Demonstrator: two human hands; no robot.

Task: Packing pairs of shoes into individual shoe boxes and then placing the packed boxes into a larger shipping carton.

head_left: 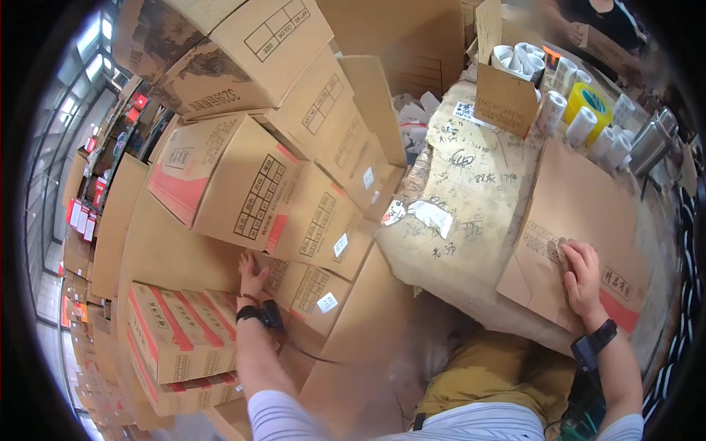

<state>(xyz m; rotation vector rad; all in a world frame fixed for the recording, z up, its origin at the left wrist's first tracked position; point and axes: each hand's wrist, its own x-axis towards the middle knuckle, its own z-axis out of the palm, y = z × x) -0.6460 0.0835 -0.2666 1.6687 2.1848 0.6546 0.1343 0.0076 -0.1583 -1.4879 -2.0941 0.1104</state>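
Note:
My right hand [583, 279] rests on a flat brown cardboard sheet [581, 198] with a red band at its lower right corner. Its fingers are stretched out over the sheet, which lies on the worn, handwritten-over tabletop [471, 213]. On the other side, my left hand [252, 278] reaches in among stacked cartons, fingers outstretched, by the lower edge of a brown carton with red corners [254, 195]. It is also next to a lower carton with a white label [312, 294]; whether it touches either one I cannot tell. Dark bands circle both wrists.
Smaller red-striped cartons [184, 331] are stacked at the lower left, and large cartons [276, 44] rise above. On the table's far right stand several white label rolls [581, 125], a yellow tape roll [588, 106] and an open cardboard box [507, 99]. Another person [607, 29] is beyond.

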